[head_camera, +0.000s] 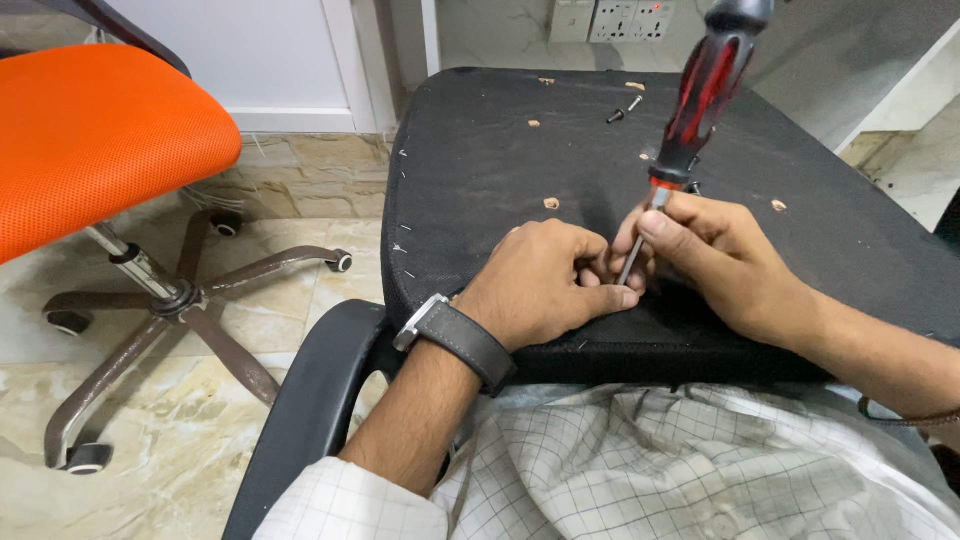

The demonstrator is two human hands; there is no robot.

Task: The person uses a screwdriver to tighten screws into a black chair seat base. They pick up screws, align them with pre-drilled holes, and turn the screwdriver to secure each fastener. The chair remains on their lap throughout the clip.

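In the head view, a screwdriver [690, 120] with a red-and-black handle is being held tilted over the black fabric underside of an overturned chair seat [480, 170], its handle leaning up and away to the right. The metal shaft is being pinched low down by the fingers of the right hand [720, 260], which is closed around it just under the handle's orange collar. The left hand [545, 285] is being kept curled beside it, its fingertips pressed together at the point where the shaft's tip is meeting the fabric (whatever small part is being held there is hidden by the fingers). The two hands are touching each other near the seat's front edge. A dark wristwatch [455, 338] is being worn on the left wrist. Two loose black screws [624, 110] are lying well apart from the hands, near the seat's far edge. An orange office chair [100, 140] is standing on the marble floor to the left.
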